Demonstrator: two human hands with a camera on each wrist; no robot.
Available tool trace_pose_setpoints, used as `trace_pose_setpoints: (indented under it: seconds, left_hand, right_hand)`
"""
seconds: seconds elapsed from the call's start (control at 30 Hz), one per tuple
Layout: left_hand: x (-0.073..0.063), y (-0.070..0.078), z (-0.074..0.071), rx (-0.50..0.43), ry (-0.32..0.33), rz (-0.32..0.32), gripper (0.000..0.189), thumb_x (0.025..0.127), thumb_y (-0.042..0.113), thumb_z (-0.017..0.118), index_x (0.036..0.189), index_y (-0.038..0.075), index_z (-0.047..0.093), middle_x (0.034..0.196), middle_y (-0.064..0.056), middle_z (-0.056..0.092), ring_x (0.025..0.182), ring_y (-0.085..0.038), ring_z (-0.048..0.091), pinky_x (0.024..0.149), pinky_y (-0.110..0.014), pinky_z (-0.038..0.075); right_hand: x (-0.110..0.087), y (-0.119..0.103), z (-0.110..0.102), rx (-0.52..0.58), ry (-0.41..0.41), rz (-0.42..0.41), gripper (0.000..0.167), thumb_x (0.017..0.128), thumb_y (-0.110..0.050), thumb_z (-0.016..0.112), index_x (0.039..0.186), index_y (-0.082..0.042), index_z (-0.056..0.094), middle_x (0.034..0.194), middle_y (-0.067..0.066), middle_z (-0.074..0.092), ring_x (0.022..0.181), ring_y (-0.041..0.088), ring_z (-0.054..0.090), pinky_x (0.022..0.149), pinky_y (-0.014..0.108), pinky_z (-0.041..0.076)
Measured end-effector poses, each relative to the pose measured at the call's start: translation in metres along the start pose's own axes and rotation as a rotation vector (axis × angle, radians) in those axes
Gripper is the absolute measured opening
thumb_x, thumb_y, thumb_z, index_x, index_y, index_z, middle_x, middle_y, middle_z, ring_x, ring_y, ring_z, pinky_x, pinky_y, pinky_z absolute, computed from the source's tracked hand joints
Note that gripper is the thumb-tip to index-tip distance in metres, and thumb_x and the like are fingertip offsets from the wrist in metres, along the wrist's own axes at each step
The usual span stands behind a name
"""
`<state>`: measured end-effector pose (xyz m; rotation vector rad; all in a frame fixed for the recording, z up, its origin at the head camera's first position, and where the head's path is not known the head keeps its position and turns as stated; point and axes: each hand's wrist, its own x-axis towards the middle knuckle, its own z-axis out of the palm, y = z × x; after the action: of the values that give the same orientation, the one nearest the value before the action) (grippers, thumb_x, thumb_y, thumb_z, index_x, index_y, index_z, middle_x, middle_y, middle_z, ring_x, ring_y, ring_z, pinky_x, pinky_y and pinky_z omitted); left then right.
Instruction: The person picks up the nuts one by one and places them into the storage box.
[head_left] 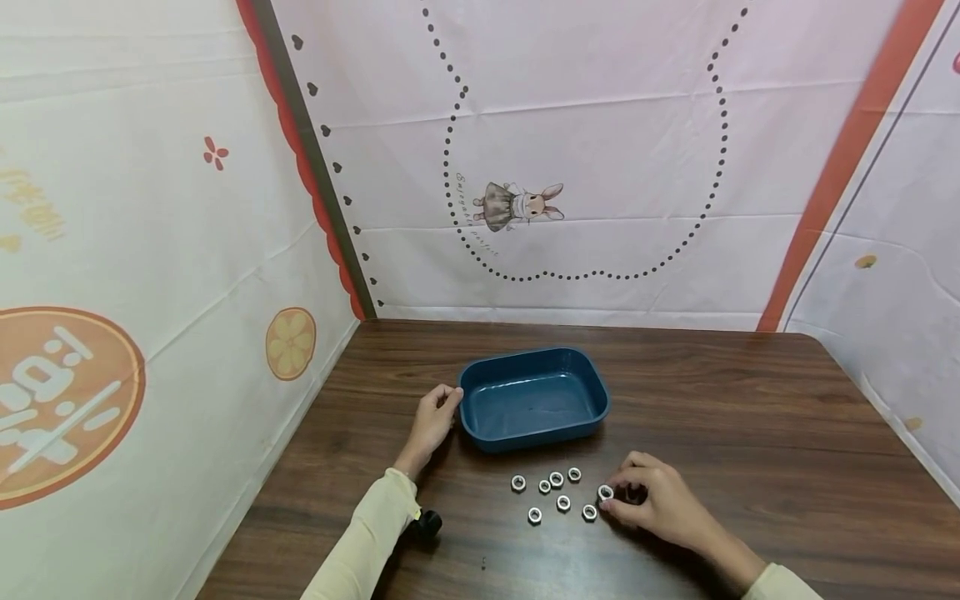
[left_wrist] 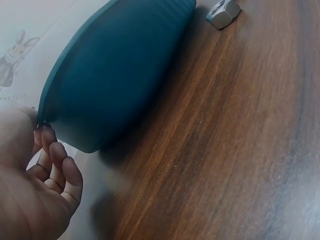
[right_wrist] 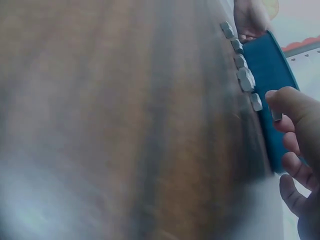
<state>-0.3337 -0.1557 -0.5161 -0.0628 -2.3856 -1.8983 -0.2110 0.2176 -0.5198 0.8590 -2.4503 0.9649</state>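
Observation:
A dark blue rectangular tray (head_left: 534, 437) stands on the brown wooden table, its inside bare in the head view. My left hand (head_left: 435, 421) pinches the tray's left rim between thumb and fingers, as the left wrist view also shows. With thumb and forefinger my right hand (head_left: 660, 504) pinches a silver hex nut (head_left: 605, 492), right of the other nuts. In the right wrist view that nut (right_wrist: 276, 116) shows only partly past the thumb. Several more hex nuts, among them one nut (head_left: 518, 483) at the left of the group, lie loosely spread in front of the tray.
A small black object (head_left: 429, 523) is beside the left sleeve. Printed cloth (head_left: 600, 150) hangs behind the table (head_left: 720, 392) and along both sides. The table's wood surface stretches to the right of the tray and nuts.

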Motion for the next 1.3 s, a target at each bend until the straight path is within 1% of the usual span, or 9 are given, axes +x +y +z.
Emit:
trace_pose_setpoints:
  seconds: [0.1, 0.23, 0.47, 0.63, 0.7, 0.83, 0.97, 1.1, 1.3]
  left_hand:
    - [0.001, 0.0, -0.001, 0.009, -0.001, 0.0, 0.032, 0.105, 0.03, 0.059, 0.1, -0.001, 0.066, 0.079, -0.001, 0.051, 0.065, -0.013, 0.048, 0.058, -0.023, 0.042]
    - [0.0, 0.0, -0.001, 0.018, -0.002, -0.005, 0.031, 0.106, 0.03, 0.058, 0.098, 0.001, 0.067, 0.077, -0.001, 0.051, 0.064, -0.015, 0.048, 0.058, -0.024, 0.042]
    - [-0.002, -0.003, -0.002, 0.023, -0.001, 0.01, 0.031, 0.105, 0.03, 0.059, 0.098, 0.002, 0.066, 0.077, -0.001, 0.05, 0.065, -0.014, 0.049, 0.058, -0.023, 0.042]
    - [-0.002, -0.002, -0.002, 0.027, 0.004, 0.019, 0.029, 0.105, 0.029, 0.059, 0.095, 0.004, 0.066, 0.079, 0.0, 0.052, 0.066, -0.014, 0.049, 0.059, -0.023, 0.043]
    - [-0.002, -0.001, -0.002, 0.031, 0.0, 0.024, 0.029, 0.106, 0.029, 0.058, 0.095, 0.003, 0.066, 0.079, 0.0, 0.052, 0.067, -0.013, 0.05, 0.059, -0.023, 0.044]
    - [-0.003, 0.0, -0.002, 0.035, -0.003, 0.03, 0.03, 0.106, 0.029, 0.058, 0.095, 0.002, 0.066, 0.079, -0.001, 0.052, 0.067, -0.013, 0.05, 0.06, -0.023, 0.044]
    - [-0.004, 0.001, -0.004, 0.041, -0.002, 0.027, 0.031, 0.106, 0.029, 0.058, 0.097, 0.001, 0.066, 0.08, -0.001, 0.052, 0.068, -0.014, 0.05, 0.061, -0.023, 0.044]
    - [-0.005, -0.001, -0.005, 0.049, 0.002, 0.025, 0.03, 0.106, 0.03, 0.058, 0.096, 0.003, 0.066, 0.08, -0.001, 0.053, 0.069, -0.014, 0.051, 0.062, -0.023, 0.045]
    - [-0.005, -0.002, -0.004, 0.048, -0.019, 0.035, 0.031, 0.106, 0.03, 0.057, 0.096, 0.002, 0.066, 0.08, -0.001, 0.052, 0.068, -0.013, 0.051, 0.061, -0.022, 0.045]
  right_hand:
    - [0.009, 0.001, -0.008, 0.012, 0.007, -0.003, 0.021, 0.075, -0.018, 0.092, 0.088, -0.025, 0.078, 0.083, -0.015, 0.056, 0.069, 0.0, 0.051, 0.058, 0.019, 0.045]
    - [0.03, 0.004, -0.023, 0.008, 0.02, -0.028, 0.021, 0.075, -0.015, 0.091, 0.088, -0.023, 0.078, 0.082, -0.012, 0.055, 0.066, 0.001, 0.049, 0.055, 0.017, 0.043]
    - [0.083, 0.007, -0.047, 0.002, -0.015, -0.076, 0.017, 0.079, -0.016, 0.089, 0.093, -0.019, 0.079, 0.085, -0.005, 0.059, 0.066, 0.009, 0.051, 0.054, 0.019, 0.043]
    - [0.12, 0.011, -0.051, -0.018, -0.052, -0.106, 0.015, 0.081, -0.018, 0.088, 0.094, -0.016, 0.08, 0.085, -0.01, 0.057, 0.065, 0.015, 0.052, 0.055, 0.021, 0.043]
    - [0.132, 0.014, -0.051, -0.022, -0.073, -0.106, 0.015, 0.083, -0.019, 0.087, 0.095, -0.015, 0.08, 0.085, -0.012, 0.056, 0.066, 0.017, 0.053, 0.056, 0.022, 0.043]
    - [0.156, 0.019, -0.046, -0.016, -0.135, -0.092, 0.016, 0.085, -0.022, 0.085, 0.099, -0.014, 0.08, 0.086, -0.006, 0.059, 0.068, 0.018, 0.053, 0.059, 0.024, 0.044]
    - [0.179, 0.023, -0.037, 0.007, -0.196, -0.092, 0.019, 0.087, -0.024, 0.084, 0.102, -0.014, 0.081, 0.087, -0.002, 0.059, 0.071, 0.016, 0.052, 0.061, 0.026, 0.043]
    - [0.199, 0.024, -0.025, 0.024, -0.253, -0.114, 0.019, 0.088, -0.025, 0.083, 0.103, -0.013, 0.081, 0.087, -0.001, 0.06, 0.076, 0.02, 0.053, 0.064, 0.027, 0.044]
    - [0.222, 0.027, -0.004, 0.011, -0.352, -0.132, 0.02, 0.09, -0.028, 0.08, 0.105, -0.014, 0.081, 0.084, -0.005, 0.059, 0.072, 0.01, 0.052, 0.064, 0.026, 0.045]
